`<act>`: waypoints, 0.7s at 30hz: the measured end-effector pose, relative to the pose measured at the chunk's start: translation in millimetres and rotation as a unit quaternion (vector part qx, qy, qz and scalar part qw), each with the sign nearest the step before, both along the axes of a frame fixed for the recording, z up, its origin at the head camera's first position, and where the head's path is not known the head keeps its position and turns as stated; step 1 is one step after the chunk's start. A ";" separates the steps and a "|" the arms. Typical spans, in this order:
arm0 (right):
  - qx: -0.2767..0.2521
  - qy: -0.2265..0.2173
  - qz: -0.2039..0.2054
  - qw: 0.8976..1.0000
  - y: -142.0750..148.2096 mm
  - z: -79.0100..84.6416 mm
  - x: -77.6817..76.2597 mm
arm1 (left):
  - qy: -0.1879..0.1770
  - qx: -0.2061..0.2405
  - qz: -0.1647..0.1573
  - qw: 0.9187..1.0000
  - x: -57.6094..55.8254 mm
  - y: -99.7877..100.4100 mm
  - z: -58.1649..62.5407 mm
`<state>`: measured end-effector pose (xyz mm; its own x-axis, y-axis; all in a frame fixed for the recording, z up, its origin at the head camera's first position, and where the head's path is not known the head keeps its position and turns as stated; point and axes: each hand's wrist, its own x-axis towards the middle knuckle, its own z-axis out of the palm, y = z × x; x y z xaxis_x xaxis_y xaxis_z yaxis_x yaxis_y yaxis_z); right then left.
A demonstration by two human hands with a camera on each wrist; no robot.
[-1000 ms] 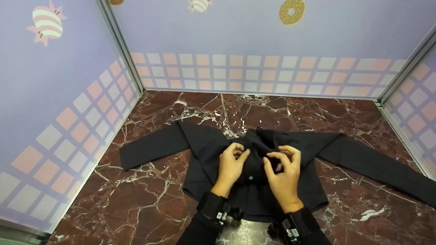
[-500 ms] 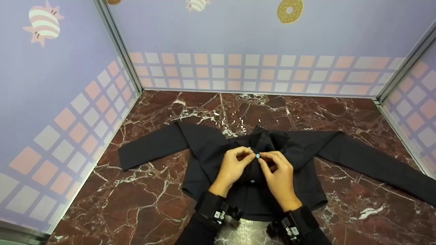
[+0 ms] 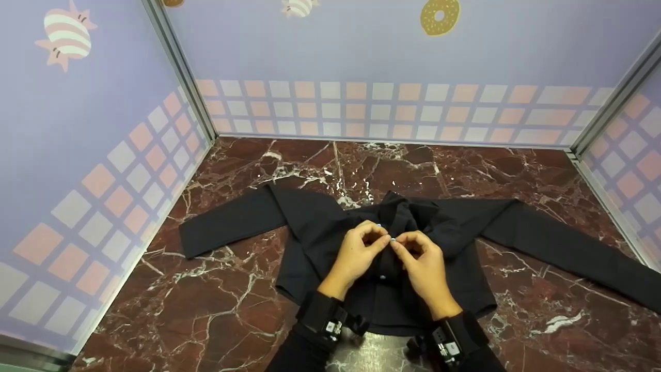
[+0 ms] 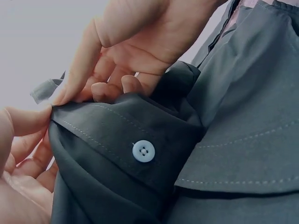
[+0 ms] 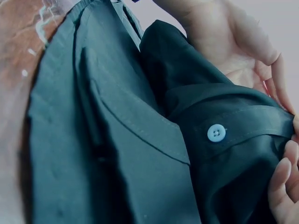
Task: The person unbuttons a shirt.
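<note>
A black shirt point(image 3: 315, 222) lies spread on the table with its sleeves out to both sides. Over the front opening, my left hand point(image 3: 356, 253) and right hand point(image 3: 426, 263) meet fingertip to fingertip, pinching the placket around a small pale button point(image 3: 393, 239). From the left wrist, the right hand point(image 4: 140, 37) comes in from above, and the left hand's thumb and fingers point(image 4: 23, 163) show at the left edge. A white four-hole button point(image 4: 143, 151) sits on the stitched strip of raised cloth. That button point(image 5: 216, 133) also shows in the right wrist view, while its pinching fingertips crowd the right edge.
The shirt rests on a dark red marbled table point(image 3: 196, 310). Lilac panels with pink and white squares, including the back panel point(image 3: 330, 51), enclose the table's back and sides. One sleeve point(image 3: 563, 258) stretches to the right edge; the other point(image 3: 232, 222) points left.
The hands were apart over the placket a second ago. They have come together at the button between their fingertips, which shows less of its face now than half a second ago.
</note>
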<state>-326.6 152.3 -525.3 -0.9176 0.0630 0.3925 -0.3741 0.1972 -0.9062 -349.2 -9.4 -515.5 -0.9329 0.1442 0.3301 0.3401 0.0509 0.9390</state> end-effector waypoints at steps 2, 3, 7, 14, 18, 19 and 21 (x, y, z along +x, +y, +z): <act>0.021 0.012 0.004 1.000 0.5 -1.0 -0.8 | -0.002 -0.002 0.002 1.000 0.0 0.8 0.1; 0.033 0.021 0.005 0.999 1.0 -1.4 -1.1 | -0.003 -0.004 0.004 1.000 0.1 1.1 0.3; 0.078 0.050 -0.005 0.996 2.6 -2.6 -2.0 | -0.007 -0.020 0.007 1.000 0.8 1.7 0.9; 0.091 0.038 -0.011 0.995 4.5 -2.1 -3.4 | 0.003 -0.063 0.003 0.998 1.2 0.5 0.3; 0.065 0.014 -0.004 0.998 5.3 -2.2 -3.6 | 0.004 -0.064 -0.003 0.998 0.9 1.1 -0.8; 0.055 0.005 -0.001 0.998 5.5 -2.2 -3.4 | 0.004 -0.058 -0.003 0.998 1.2 1.2 -0.7; 0.034 -0.016 0.006 0.999 5.7 -2.0 -3.1 | 0.004 -0.046 0.002 0.999 1.6 1.4 -0.4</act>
